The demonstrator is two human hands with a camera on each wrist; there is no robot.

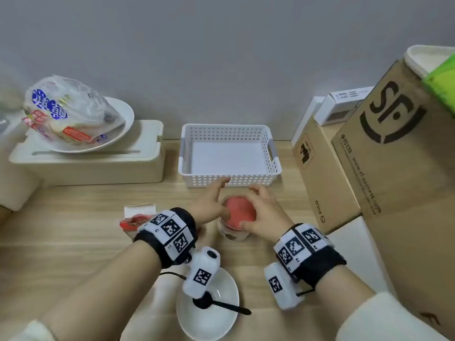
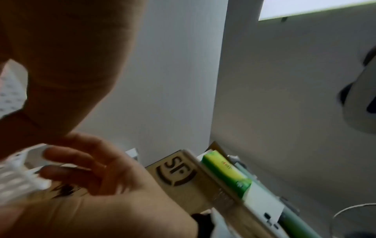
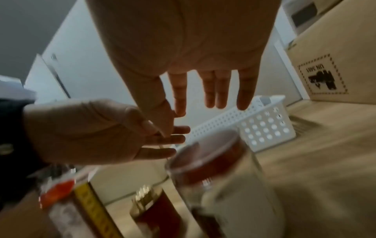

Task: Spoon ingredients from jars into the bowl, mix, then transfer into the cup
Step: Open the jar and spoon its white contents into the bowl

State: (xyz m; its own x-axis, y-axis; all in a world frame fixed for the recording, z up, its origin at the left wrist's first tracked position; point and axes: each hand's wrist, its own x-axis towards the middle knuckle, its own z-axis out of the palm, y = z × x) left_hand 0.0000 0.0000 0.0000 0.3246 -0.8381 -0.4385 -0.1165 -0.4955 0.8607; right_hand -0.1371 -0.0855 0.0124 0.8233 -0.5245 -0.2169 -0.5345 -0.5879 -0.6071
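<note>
A glass jar with a red lid (image 1: 237, 216) stands mid-table, in front of the white basket. My left hand (image 1: 214, 198) is at the jar's left, fingers stretched toward the basket and thumb by the lid's edge. My right hand (image 1: 259, 207) hovers over the lid's right side. In the right wrist view its fingers (image 3: 215, 90) are straight and spread above the jar (image 3: 209, 161), and the left hand (image 3: 97, 132) is open beside it. A white bowl (image 1: 209, 323) near the front edge holds a black spoon (image 1: 221, 305). No cup is in view.
A white perforated basket (image 1: 229, 179) sits behind the jar. Cardboard boxes (image 1: 394, 156) wall off the right side. At the back left, a beige box carries a plate (image 1: 123, 124) with a plastic bag. A red packet (image 1: 133, 221) and two other jars (image 3: 67, 202) stand left of the jar.
</note>
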